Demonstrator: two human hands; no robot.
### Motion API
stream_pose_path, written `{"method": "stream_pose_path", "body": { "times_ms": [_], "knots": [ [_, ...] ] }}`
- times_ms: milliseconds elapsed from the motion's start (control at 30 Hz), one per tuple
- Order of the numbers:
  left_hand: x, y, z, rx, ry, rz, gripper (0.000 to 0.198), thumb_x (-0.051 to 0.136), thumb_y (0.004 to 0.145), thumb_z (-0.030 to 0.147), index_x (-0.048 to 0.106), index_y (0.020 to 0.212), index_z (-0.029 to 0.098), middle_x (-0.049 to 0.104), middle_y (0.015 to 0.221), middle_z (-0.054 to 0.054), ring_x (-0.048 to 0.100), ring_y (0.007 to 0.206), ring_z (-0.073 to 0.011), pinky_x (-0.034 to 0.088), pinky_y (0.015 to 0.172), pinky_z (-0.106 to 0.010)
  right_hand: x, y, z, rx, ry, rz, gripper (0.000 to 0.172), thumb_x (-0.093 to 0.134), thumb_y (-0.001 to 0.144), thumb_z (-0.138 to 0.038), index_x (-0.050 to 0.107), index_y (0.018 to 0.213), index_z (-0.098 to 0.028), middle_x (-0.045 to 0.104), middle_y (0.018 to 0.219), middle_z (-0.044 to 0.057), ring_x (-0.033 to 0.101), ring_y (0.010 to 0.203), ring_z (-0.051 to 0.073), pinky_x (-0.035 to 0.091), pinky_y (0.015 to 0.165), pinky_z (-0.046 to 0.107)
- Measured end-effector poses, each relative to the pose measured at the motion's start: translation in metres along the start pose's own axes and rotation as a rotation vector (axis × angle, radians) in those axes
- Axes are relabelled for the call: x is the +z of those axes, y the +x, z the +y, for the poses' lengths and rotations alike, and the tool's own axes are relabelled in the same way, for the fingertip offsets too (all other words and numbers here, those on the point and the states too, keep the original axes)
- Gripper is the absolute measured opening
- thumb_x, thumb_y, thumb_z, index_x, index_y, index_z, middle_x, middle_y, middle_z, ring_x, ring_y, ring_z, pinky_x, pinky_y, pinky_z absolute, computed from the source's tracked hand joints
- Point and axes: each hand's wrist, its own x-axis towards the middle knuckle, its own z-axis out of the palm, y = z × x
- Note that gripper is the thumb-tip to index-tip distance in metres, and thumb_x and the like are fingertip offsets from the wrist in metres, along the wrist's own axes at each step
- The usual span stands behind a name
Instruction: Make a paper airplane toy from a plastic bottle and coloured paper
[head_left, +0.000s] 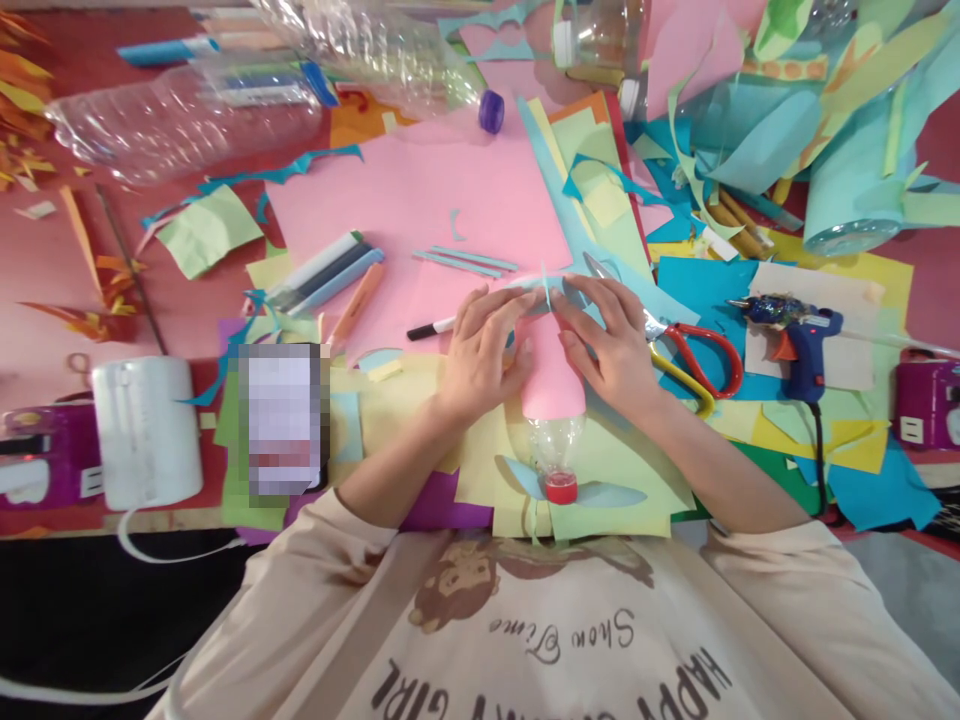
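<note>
A clear plastic bottle wrapped in pink paper point(553, 370) lies in front of me, its red cap point(561, 488) pointing towards my body. At its far end, light blue paper point(576, 292) sits under my fingertips, with a thin edge standing up between the two hands. My left hand point(486, 345) is closed over the left part of that paper, thumb beside the bottle. From the other side my right hand point(611, 340) pinches the paper, its thumb near the pink wrap. Light blue leaf-shaped paper pieces point(611, 494) lie by the cap. The fingertips partly hide the paper.
Red-and-yellow-handled scissors point(705, 360) lie right of my right hand. Farther right is a blue glue gun point(806, 350) with a cord. Markers point(330, 270), a phone point(283, 420) and a white box-like device point(148, 430) are left. Clear bottles point(187, 120) lie behind.
</note>
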Motion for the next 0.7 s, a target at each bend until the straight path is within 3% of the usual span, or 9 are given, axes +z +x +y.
{"method": "stream_pose_path", "body": {
  "times_ms": [333,533,700],
  "knots": [
    [0.0012,-0.004,-0.004,0.033,-0.017,0.061,0.038,0.046,0.094,0.027,0.043,0.132,0.025,0.07,0.112,-0.006,0.065,0.108,-0.0199,0.046,0.103,-0.041,-0.0023,-0.0007,0.0001,0.004,0.002,-0.032,0.036,0.04,0.099,-0.033,0.058,0.13,-0.026,0.058,0.138,0.007,0.05,0.128,0.023,0.041,0.11,0.045],
    [0.0023,-0.0074,-0.006,-0.03,-0.015,-0.012,0.031,0.04,0.096,0.035,0.05,0.124,0.026,0.071,0.11,-0.006,0.065,0.11,-0.021,0.046,0.103,-0.044,-0.0027,-0.0005,-0.0007,0.019,0.028,-0.025,0.033,0.043,0.098,-0.03,0.06,0.127,-0.027,0.061,0.135,0.008,0.052,0.127,0.024,0.043,0.107,0.045],
    [0.0018,-0.0076,-0.0055,-0.045,-0.036,-0.045,0.035,0.041,0.094,0.032,0.047,0.127,0.024,0.069,0.115,-0.008,0.063,0.114,-0.0238,0.044,0.105,-0.047,0.0005,-0.001,-0.0002,0.017,0.003,-0.053,0.041,0.038,0.099,-0.031,0.052,0.137,-0.026,0.053,0.143,0.008,0.046,0.133,0.025,0.038,0.112,0.047]
  ]
}}
